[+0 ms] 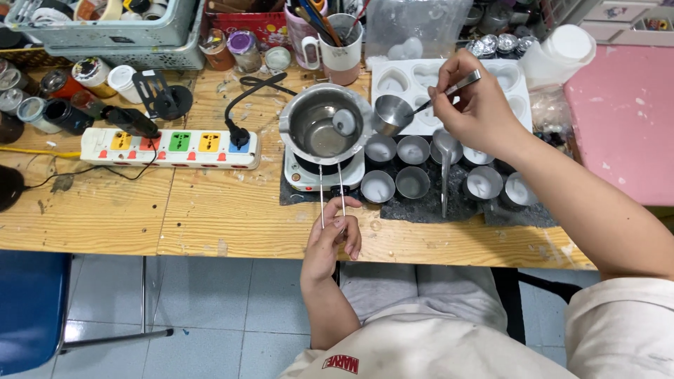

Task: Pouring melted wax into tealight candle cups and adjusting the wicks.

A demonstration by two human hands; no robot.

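Left hand (331,238) pinches the wire handle (331,193) of the steel melting pot (324,125) on the small hotplate (324,175), right hand (472,105) closed on a small metal scoop (393,112) over tins (413,149) on the desk (210,210).

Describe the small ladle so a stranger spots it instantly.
Start at the metal melting pot on the small hot plate mid-bench. Just right of its rim, the right hand holds the small steel ladle over the white heart mould; unlike the tins below, it has a long handle.

one pot (324,125), one ladle (393,112), two hands (472,105).
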